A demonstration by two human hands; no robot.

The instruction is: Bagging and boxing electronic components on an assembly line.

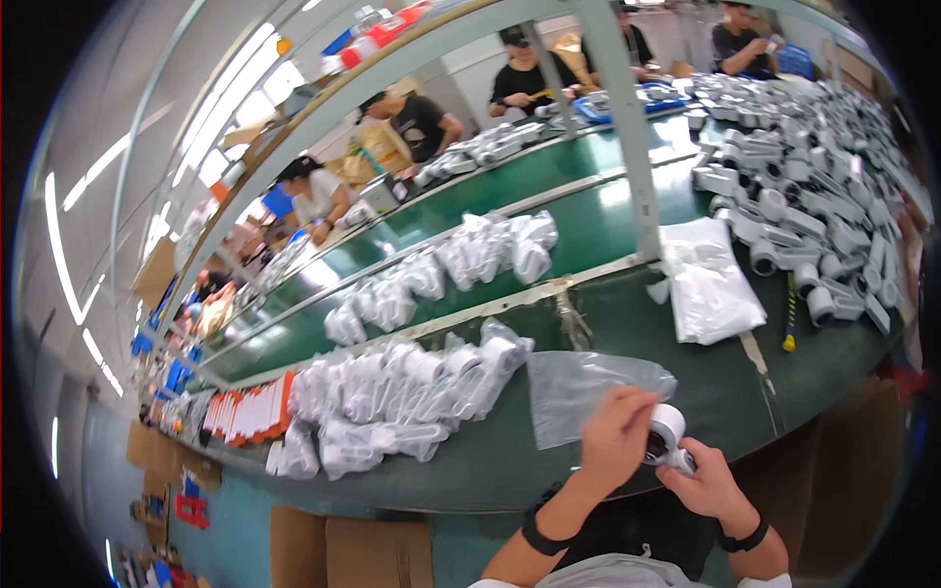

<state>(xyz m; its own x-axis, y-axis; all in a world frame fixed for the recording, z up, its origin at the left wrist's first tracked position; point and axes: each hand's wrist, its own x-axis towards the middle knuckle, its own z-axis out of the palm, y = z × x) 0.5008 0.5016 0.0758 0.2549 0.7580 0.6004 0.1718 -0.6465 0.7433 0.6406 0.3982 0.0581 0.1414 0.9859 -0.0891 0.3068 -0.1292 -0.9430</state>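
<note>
My left hand (616, 436) pinches the near edge of a clear plastic bag (578, 387) that lies flat on the green table (627, 333) and also rests against a white round plastic part (668, 428). My right hand (708, 482) grips that same part from below, close to my body. A heap of bagged white parts (392, 402) lies to the left of my hands.
A stack of flat clear bags (708, 286) lies right of centre, next to a big pile of unbagged white parts (814, 196). More bagged parts (446, 269) sit on the middle belt. Other people work across the line. Cardboard boxes (348, 551) stand below the table edge.
</note>
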